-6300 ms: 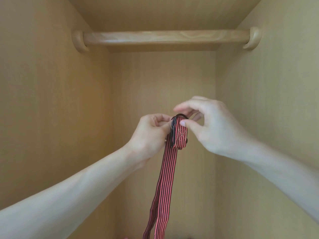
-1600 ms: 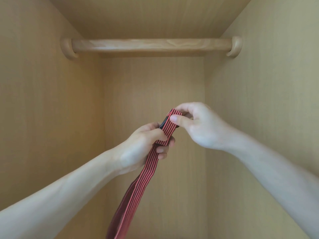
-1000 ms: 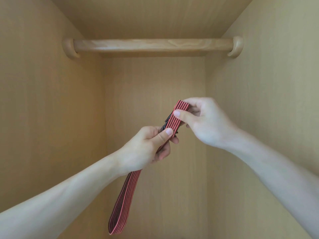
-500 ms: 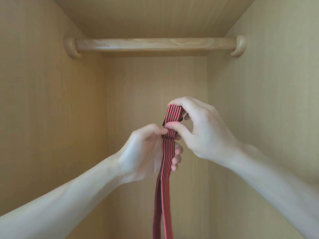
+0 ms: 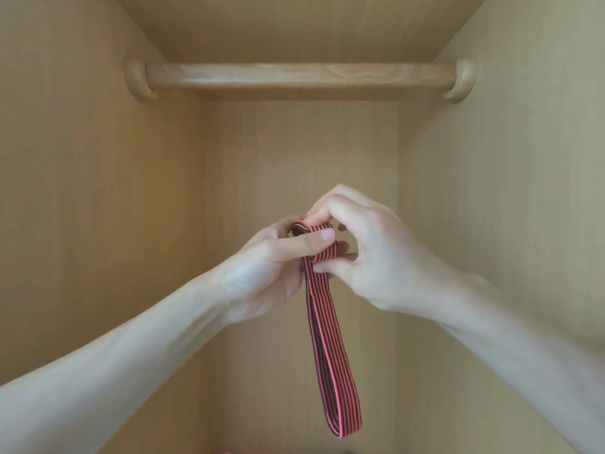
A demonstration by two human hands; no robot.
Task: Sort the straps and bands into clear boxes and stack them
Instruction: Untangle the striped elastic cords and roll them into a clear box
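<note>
Inside a light wooden wardrobe [image 5: 98, 191], beneath a round wooden hanging rail [image 5: 299, 77] fixed between the two side walls. Held up in mid-air in front of the back panel [image 5: 294, 152]: a red-and-black striped flat elastic strap [image 5: 327, 348], doubled over, with a long loop hanging straight down from the hands and its rounded bottom fold near the lower edge of the view. Pinched at the top by the left hand [image 5: 265, 276] — thumb laid flat across the striped face, fingers curled behind. Gripped there too by the right hand [image 5: 383, 260], with fingers curled over the strap's upper bend and thumb pressed against it just below the left thumb. Both hands close together at the strap's top, both bare forearms reaching in from the lower corners. Touching nothing but the hands — clear of rail, walls and back panel. Something small and red at the very bottom edge, too little in view to tell.
</note>
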